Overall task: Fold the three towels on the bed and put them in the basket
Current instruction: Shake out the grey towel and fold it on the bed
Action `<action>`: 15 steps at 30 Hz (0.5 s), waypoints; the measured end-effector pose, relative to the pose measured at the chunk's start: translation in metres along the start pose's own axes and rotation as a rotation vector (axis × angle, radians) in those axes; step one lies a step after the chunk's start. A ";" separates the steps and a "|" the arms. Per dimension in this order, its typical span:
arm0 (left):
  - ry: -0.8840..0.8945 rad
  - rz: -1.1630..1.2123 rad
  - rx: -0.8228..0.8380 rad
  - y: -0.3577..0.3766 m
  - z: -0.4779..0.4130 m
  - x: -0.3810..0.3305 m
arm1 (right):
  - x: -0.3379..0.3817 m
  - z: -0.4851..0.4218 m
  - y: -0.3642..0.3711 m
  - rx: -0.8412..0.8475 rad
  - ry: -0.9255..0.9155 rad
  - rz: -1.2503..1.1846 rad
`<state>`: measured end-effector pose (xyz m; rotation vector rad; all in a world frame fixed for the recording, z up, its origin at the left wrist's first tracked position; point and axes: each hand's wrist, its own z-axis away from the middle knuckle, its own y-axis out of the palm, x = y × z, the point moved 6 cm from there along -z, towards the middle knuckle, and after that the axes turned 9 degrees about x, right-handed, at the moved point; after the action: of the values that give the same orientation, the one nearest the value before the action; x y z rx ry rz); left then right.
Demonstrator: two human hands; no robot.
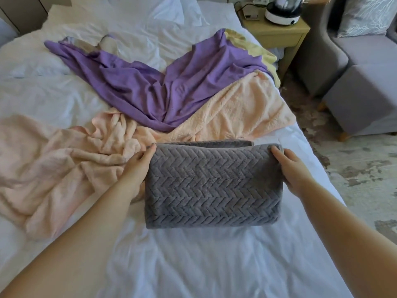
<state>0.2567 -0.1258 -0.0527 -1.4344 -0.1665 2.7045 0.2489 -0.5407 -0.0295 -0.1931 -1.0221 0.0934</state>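
Nearest me, the rumpled white sheet (193,265) is lying under the person's reach. On it the folded grey towel (212,186) is resting, its long axis running left to right. The left hand (137,166) is pinching its far left corner, and the right hand (292,168) is curling fingers over the far right corner, each equally near. Beyond, the peach towel (64,160) and purple towel (150,87) are sprawling unfolded. No basket is showing.

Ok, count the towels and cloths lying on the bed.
5: grey towel, held folded in front; pink towel, crumpled at left; peach towel, right of it; purple cloth, across the middle; yellow cloth, mostly hidden under the purple. More may be hidden.
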 end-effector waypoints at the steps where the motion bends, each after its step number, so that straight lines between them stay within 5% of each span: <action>1: -0.022 -0.010 -0.025 -0.001 -0.008 0.001 | 0.000 -0.008 0.003 0.006 0.017 -0.001; 4: -0.061 -0.058 -0.117 -0.007 -0.021 0.009 | -0.007 -0.025 0.015 0.113 0.089 -0.037; 7: -0.104 0.034 -0.038 -0.001 -0.025 0.022 | -0.022 -0.029 0.023 0.241 0.157 -0.095; 11: -0.075 0.203 0.083 0.011 -0.017 0.028 | -0.024 -0.036 0.025 0.224 0.072 -0.182; 15: 0.048 0.327 0.028 0.007 -0.017 0.009 | -0.006 -0.053 0.032 0.213 0.009 -0.224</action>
<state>0.2651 -0.1309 -0.0705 -1.6450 0.1192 2.9030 0.2917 -0.5163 -0.0676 0.1148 -1.0109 -0.0028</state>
